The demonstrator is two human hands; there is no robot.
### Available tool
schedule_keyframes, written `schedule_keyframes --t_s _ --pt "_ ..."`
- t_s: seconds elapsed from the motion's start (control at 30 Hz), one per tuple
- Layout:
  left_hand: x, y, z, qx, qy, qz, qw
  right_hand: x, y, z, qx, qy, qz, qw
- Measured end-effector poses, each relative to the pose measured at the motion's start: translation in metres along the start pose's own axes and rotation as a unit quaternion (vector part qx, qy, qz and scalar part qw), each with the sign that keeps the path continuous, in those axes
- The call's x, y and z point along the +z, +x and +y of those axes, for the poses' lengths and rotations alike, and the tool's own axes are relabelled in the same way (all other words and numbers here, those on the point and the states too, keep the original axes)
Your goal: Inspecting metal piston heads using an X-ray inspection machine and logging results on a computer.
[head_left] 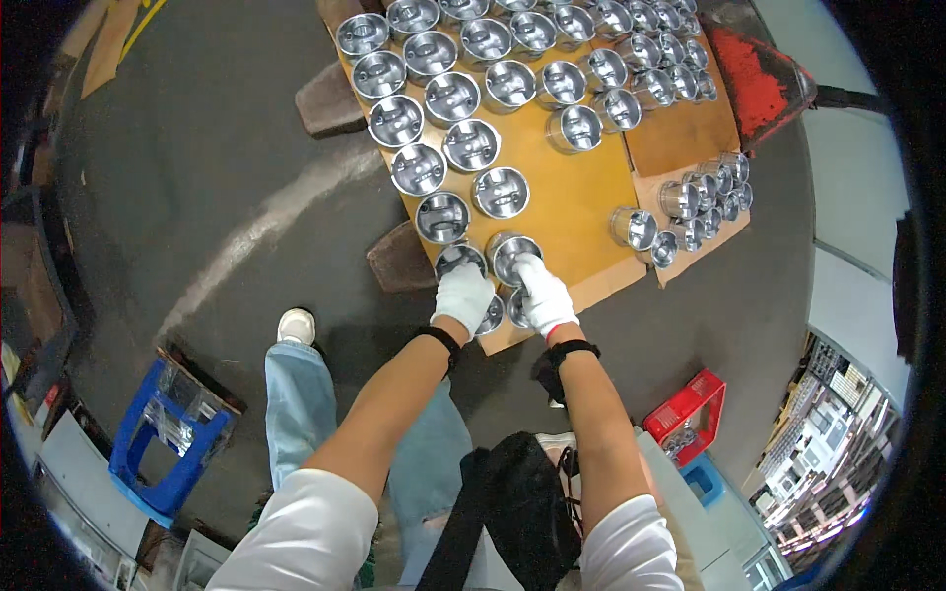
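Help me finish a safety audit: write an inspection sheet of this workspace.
Surface: yellow board with brown cardboard at its right.
Job's things: shiny round metal parts, mostly in rows, a smaller group at right.
Clutter: red crate and blue stool-like frame on the floor.
Hands: left hand and right hand, white-gloved, each touching a metal part; how firmly, unclear.
Cables: nothing seen.
Surroundings: grey floor; red triangular equipment beyond the cardboard.

Moderate indoor light, source unclear. Tan cardboard sheet [581, 217] evenly lit; hard white glints on metal cylinders [502, 192] upon it. Soft dark shadow on grey floor [360, 335] below sheet. Cluttered benches [828, 433], far lower right of sheet, glaring, fisheye-stretched, indistinct. Black vignette all around.
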State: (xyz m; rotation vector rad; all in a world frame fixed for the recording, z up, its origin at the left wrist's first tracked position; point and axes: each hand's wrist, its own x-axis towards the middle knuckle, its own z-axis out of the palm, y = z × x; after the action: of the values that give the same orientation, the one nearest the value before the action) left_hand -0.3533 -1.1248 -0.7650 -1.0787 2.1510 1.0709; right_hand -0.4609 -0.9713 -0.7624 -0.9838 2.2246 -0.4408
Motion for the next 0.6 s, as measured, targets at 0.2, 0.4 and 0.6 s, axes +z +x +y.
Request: schedule_keyframes --t_s 0.2,0.4,0.6 --pt "0.004 0.003 -0.010 0.224 0.280 0.045 0.932 0.001 0.013 -0.002 -0.042 -0.042 -0.002 0.998" --pt "0.003 -0.004 -0.007 0.223 0.310 0.019 0.924 0.004 0.016 0.001 -0.048 -0.059 -0.001 0.997" --pt "-0.002 -0.003 -0.014 0.221 0.288 0.040 0.931 -0.006 0.027 -0.012 -0.065 -0.144 -0.009 0.987"
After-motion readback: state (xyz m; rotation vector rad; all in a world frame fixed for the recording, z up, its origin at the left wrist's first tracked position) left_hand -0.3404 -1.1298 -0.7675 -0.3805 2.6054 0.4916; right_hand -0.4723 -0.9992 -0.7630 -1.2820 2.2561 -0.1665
